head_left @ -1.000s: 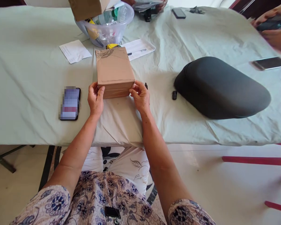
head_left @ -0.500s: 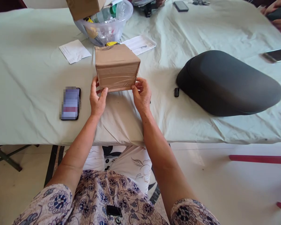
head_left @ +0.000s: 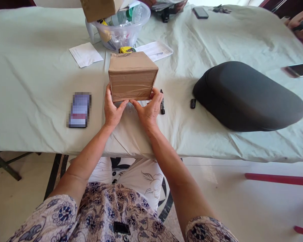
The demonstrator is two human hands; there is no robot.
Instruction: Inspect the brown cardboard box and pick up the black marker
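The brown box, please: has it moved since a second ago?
Yes. The brown box has tipped up at its near edge, the left hand and right hand now under it; its far edge stays by the yellow item.

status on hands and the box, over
Left hand, right hand gripping taped cardboard box at its near bottom edge. Black marker close by right hand; phone off to the left.

Our left hand [head_left: 112,109] and right hand [head_left: 148,111] cover the lower corners of the box [head_left: 132,75]; its underside is hidden. The screen of the phone [head_left: 79,110] is blurred. The top edge cuts off a second box [head_left: 101,9], the right edge another phone [head_left: 300,69] and someone's hand [head_left: 302,27]. We cannot read the print on the paper [head_left: 86,54].
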